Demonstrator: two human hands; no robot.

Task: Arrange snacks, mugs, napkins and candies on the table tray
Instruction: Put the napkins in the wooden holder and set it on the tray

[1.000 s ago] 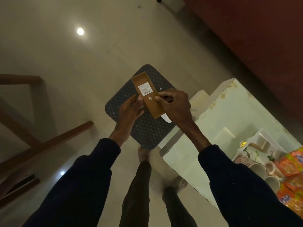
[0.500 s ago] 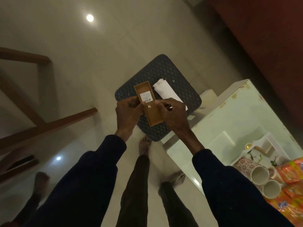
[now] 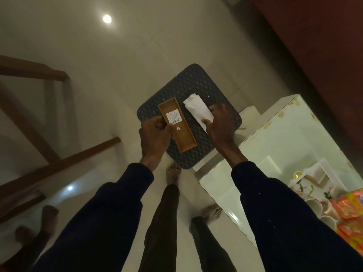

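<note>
A narrow brown tray (image 3: 182,132) with a white barcode label inside is held over a dark woven stool (image 3: 198,85). My left hand (image 3: 155,134) grips the tray's left long edge. My right hand (image 3: 221,124) pinches a stack of white napkins (image 3: 197,107) that lies on the stool just right of the tray. At the right edge, on the white glossy table (image 3: 261,154), stand white mugs (image 3: 314,207), orange snack packets (image 3: 349,209) and a white tray (image 3: 322,171).
Wooden furniture legs (image 3: 59,160) cross the floor at left. Another person's bare feet (image 3: 47,213) stand at lower left. My own legs and feet are below the stool. A dark red wall (image 3: 324,46) runs along the upper right.
My right hand has let go of the brown tray and moved right onto the white napkins on the stool. My left hand still holds the tray. The view has shifted slightly.
</note>
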